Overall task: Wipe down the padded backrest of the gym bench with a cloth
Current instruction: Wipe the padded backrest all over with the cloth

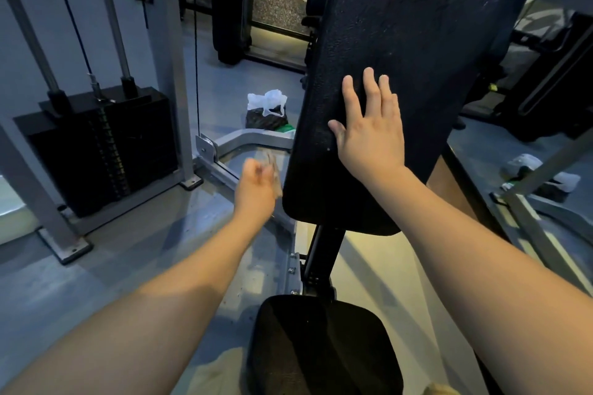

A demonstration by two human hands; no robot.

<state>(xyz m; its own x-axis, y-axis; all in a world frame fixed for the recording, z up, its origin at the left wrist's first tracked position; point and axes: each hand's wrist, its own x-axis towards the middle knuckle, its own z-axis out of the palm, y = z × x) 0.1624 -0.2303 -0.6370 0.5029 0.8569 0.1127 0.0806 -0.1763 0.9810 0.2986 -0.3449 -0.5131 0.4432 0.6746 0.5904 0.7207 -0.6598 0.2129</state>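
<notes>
I've got the right hand (369, 135) flat on the lower half of the backrest (417, 42), fingers spread, palm on the black vinyl, nothing in it. My read is that it's there to brace the pad so it doesn't give under wiping pressure.

The left hand (256, 186) sits just off the backrest's lower left edge and is motion-blurred. Its fingers look curled round a crumpled pale cloth (272, 167), which sticks out past the knuckles. The cloth is right beside the pad's edge, but the blur means I can't tell if it touches. I judge it's placed to sweep in across the low part of the pad, below the bracing hand.

The backrest stands steeply tilted, rising away from me, with the seat pad (321, 346) below it and apart from it. I see a speckled sheen high on the vinyl but can't tell if it's damp or just texture, so progress is unclear. I'd call the wiping at an early stage.

For containers, a white plastic bag (268, 101) lies on the floor (128, 260) behind the backrest's left edge, mouth open and handles up. It holds something dark that I can't identify. A second bag (526, 163), pale, lies on the floor to the right, partly behind a frame bar (545, 167). I can't read what's in it. Both are well clear of the hands, probably just parked supplies or rubbish.

The weight stack (106, 144) is far left and plays no part here.
</notes>
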